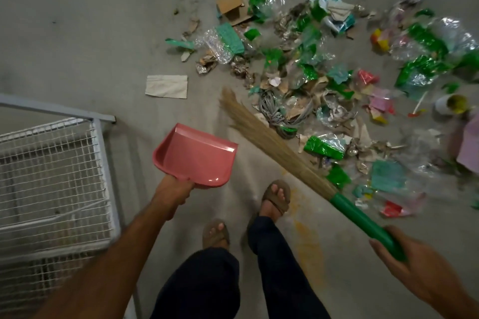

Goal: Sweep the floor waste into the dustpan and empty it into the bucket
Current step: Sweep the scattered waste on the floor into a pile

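My left hand (173, 193) grips the handle of a pink dustpan (197, 155), which I hold empty above the floor with its mouth facing away from me. My right hand (412, 254) is closed around the green handle of a grass broom (261, 134). The broom slants up and to the left, and its bristle tips reach the near edge of the floor waste (324, 72). That waste is a wide spread of green wrappers, clear plastic, torn paper, cardboard and a coil of grey cord. No bucket is in view.
A white wire-mesh rack (51, 176) with a metal frame stands at the left, close to my left arm. A flat paper piece (167, 86) lies apart from the pile. My sandalled feet (274, 197) stand on bare concrete with a yellowish stain beside them.
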A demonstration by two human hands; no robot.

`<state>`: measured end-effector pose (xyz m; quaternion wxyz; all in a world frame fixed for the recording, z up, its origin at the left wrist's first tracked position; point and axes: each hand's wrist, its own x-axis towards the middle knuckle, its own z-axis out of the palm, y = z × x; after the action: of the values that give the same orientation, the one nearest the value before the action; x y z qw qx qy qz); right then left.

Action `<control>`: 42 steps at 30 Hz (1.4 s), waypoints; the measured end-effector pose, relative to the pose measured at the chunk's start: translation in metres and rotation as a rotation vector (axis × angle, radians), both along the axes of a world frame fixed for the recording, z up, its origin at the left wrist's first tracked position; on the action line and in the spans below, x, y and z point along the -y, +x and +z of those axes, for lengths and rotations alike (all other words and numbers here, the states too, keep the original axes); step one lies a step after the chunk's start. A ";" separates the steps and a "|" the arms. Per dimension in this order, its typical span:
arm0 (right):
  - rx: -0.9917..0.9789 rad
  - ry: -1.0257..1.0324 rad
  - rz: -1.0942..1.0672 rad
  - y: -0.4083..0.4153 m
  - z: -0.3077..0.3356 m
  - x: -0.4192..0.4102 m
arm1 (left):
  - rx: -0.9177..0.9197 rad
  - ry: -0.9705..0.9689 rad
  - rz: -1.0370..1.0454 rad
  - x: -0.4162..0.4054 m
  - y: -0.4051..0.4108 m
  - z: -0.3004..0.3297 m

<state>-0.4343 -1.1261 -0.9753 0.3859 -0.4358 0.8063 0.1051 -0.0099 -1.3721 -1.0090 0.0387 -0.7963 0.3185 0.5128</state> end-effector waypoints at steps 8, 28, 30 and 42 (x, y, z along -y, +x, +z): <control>0.239 -0.074 0.233 0.159 -0.074 0.158 | 0.053 -0.082 -0.033 0.007 0.046 0.011; -0.002 0.148 -0.305 0.135 -0.121 0.136 | -0.012 -0.055 -0.129 0.100 0.072 -0.050; -0.034 0.150 -0.348 0.119 -0.109 0.104 | -0.031 -0.049 -0.188 0.108 0.061 -0.054; -0.122 -0.017 -0.692 0.097 -0.049 0.027 | -0.061 -0.123 -0.477 0.131 -0.034 -0.038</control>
<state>-0.3378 -1.1533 -1.0240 0.3459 -0.1330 0.9287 -0.0127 -0.0437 -1.5032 -1.0470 0.1003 -0.6835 0.5293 0.4925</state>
